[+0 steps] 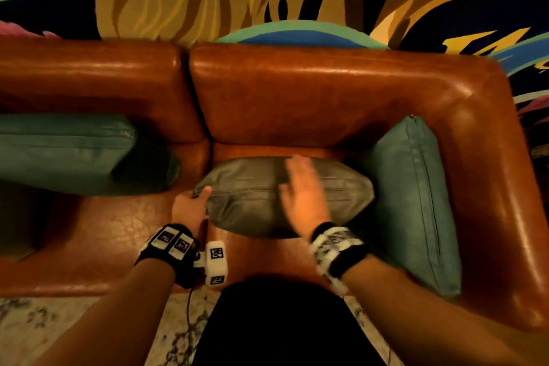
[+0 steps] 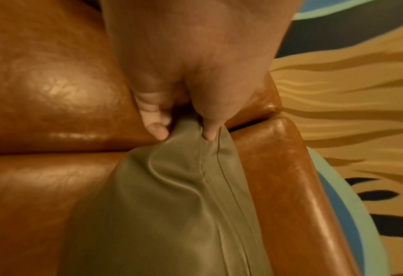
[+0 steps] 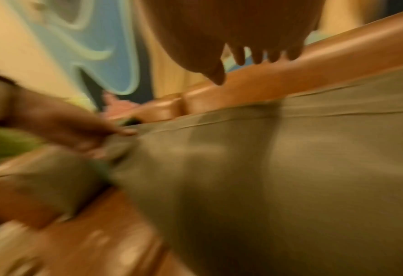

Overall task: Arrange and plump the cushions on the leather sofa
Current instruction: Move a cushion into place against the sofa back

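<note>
The grey cushion (image 1: 282, 196) lies on the seat of the leather sofa (image 1: 326, 92), in front of the backrest and just beside the teal cushion (image 1: 416, 193) that leans against the sofa's arm at its right end. A second teal cushion (image 1: 65, 151) leans against the backrest, well apart on the grey cushion's other side.

The left hand (image 1: 191, 206) pinches the grey cushion's near-left corner — in the left wrist view the fingertips (image 2: 159, 132) and thumb bite into the leather at the seam, puckering it. The right hand (image 1: 303, 190) is spread flat with fingers straight, over the cushion's middle; it is blurred, and I cannot tell whether it touches the surface at this instant.

This looks like the plumping step: one hand anchors the corner while the other pats the filling. The next move probably calls for firm, even pats across the top, then standing the grey cushion up against the backrest — keeping the corner held so it does not slide off the slick seat.
</note>
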Demonstrator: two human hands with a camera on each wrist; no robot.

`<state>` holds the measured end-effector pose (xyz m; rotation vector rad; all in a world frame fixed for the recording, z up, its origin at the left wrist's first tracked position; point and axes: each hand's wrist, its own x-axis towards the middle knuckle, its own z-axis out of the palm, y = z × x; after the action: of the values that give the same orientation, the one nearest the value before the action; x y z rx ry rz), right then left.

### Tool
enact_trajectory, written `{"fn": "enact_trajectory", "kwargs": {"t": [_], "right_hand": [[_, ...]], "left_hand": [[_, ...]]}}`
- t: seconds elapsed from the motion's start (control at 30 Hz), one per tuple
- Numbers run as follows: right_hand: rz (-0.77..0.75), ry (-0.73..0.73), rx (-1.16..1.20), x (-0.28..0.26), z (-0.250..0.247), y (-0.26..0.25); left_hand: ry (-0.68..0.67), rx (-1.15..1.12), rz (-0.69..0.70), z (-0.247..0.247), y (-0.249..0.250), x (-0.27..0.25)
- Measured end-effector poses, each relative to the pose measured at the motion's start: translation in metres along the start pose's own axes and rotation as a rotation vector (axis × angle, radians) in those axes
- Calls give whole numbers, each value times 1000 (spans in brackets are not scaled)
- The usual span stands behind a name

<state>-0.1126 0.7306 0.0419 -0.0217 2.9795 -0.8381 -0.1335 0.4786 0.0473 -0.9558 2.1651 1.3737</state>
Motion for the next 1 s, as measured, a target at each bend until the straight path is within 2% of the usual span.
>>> {"fn": "enact_trajectory", "kwargs": {"t": [0.07, 0.1, 0.17, 0.27, 0.4, 0.43, 0.57, 0.67, 0.7, 0.77, 0.8, 0.83, 0.93, 1.0], "right_hand": [[-194, -252, 149, -2, 34, -65], [-263, -318, 150, -2, 50, -86], [-309, -373, 81, -2, 80, -100], [-303, -366, -130, -1, 102, -68], [-292, -340, -373, -9, 93, -3], [-251, -319, -398, -12, 87, 14], [87, -252, -395, -23, 46, 65], [237, -242, -427, -29, 17, 91], [367, -192, -393, -28, 10, 96], [717, -58, -118, -20, -7, 101], [823, -9, 72, -15, -18, 100], [862, 31, 248, -13, -29, 98], [634, 75, 359, -13, -64, 101], [587, 127, 553, -17, -77, 115]], "left_hand": [[-74, -62, 25, 4, 0, -7], [-123, -94, 60, 2, 2, -10], [-232, -119, 67, -9, -8, -1], [-327, -137, 36, -25, -18, 14], [-259, -143, -14, -36, -41, 21], [-222, -141, -21, -38, -44, 21], [-124, -144, -68, -42, -46, 25], [-106, -143, -62, -36, -45, 28], [-84, -137, -48, -36, -48, 34], [-33, -165, -51, -35, -50, 47], [-43, -206, -66, -34, -42, 45], [-74, -235, -76, -33, -29, 37], [-174, -262, 5, -44, -3, 24], [-193, -306, 19, -60, 3, 25]]}}
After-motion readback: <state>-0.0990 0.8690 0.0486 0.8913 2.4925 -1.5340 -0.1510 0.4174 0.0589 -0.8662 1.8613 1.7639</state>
